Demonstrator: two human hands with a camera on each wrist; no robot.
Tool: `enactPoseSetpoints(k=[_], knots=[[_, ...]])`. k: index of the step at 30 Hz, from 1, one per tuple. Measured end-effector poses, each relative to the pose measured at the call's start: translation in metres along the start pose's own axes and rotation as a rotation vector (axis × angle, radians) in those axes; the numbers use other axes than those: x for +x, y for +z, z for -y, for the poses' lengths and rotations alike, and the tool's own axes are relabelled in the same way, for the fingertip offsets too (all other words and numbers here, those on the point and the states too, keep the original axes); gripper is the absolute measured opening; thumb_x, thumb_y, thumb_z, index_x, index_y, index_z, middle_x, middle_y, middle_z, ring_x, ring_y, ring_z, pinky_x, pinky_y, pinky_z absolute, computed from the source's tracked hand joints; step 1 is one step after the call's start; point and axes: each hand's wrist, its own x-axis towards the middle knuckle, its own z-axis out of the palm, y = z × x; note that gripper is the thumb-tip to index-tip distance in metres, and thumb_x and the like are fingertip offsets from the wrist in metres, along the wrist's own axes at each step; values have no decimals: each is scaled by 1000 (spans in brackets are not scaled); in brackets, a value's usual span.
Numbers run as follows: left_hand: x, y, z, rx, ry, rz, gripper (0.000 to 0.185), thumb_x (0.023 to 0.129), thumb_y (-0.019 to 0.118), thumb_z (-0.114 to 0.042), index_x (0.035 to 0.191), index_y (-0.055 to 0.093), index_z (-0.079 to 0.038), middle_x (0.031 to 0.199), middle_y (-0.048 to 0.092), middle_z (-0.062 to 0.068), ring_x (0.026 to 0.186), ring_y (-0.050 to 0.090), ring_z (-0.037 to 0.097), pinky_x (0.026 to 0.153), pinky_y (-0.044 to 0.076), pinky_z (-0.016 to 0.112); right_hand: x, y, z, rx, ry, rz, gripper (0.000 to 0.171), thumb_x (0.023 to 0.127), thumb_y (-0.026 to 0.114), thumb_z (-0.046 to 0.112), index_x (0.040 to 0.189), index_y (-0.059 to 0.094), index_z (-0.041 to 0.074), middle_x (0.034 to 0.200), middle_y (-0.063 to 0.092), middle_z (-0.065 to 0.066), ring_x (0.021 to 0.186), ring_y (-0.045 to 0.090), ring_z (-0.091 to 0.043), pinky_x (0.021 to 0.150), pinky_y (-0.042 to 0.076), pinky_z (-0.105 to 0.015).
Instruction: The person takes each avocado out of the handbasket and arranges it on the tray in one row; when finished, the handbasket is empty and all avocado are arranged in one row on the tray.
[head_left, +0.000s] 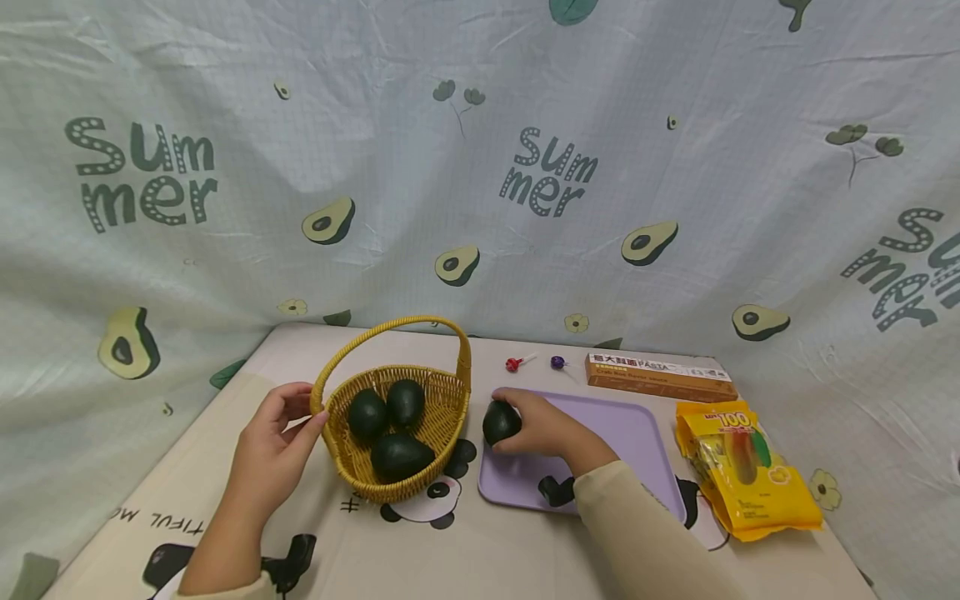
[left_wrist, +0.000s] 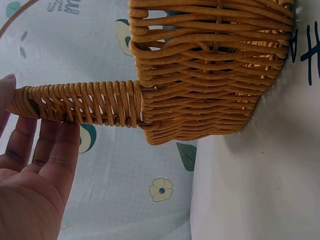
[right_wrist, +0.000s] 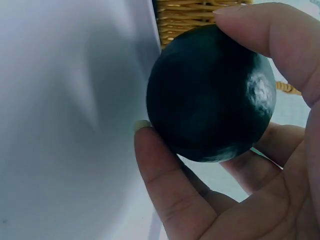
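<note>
My right hand [head_left: 542, 423] grips a dark green avocado [head_left: 499, 422] between thumb and fingers, over the left edge of a lilac tray [head_left: 622, 450]. In the right wrist view the avocado's [right_wrist: 210, 95] rounded, glossy side faces the camera. To the left stands a yellow woven basket [head_left: 444, 408] with a tall arched handle. Three avocados lie inside: two at the back and one avocado [head_left: 401, 457] in front. My left hand [head_left: 272, 454] holds the base of the basket handle [left_wrist: 85, 102], thumb on one side and fingers on the other.
Behind the tray lie a red lollipop [head_left: 513, 364], a purple lollipop [head_left: 557, 362] and a long pasta box [head_left: 660, 379]. A yellow candy bag [head_left: 750, 475] sits right of the tray. A printed curtain [head_left: 480, 167] hangs along the table's back.
</note>
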Motion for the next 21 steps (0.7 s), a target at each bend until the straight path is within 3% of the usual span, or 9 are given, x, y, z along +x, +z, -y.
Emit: enactPoseSetpoints(k=[7, 15, 21], knots=[[0, 0, 1, 0, -1, 3, 37, 98, 68, -6, 133, 54, -7, 120, 65, 12, 110, 62, 3, 87, 45, 0, 3, 7, -7, 0, 20, 14, 89, 76, 89, 29, 151, 48, 4, 147, 56, -11, 129, 54, -25, 115, 43, -49], [0, -1, -3, -6, -8, 4, 38, 98, 69, -6, 133, 54, -6, 119, 65, 13, 112, 65, 26, 87, 45, 0, 3, 7, -6, -3, 34, 6, 91, 75, 91, 30, 152, 47, 8, 149, 55, -10, 130, 53, -25, 115, 43, -50], [-1, -2, -3, -8, -13, 4, 37, 98, 68, -7, 133, 54, -6, 118, 65, 13, 112, 65, 24, 87, 45, -1, 0, 5, -5, 13, 21, 3, 92, 76, 91, 32, 153, 47, 10, 154, 51, -10, 142, 47, -29, 120, 37, -51]])
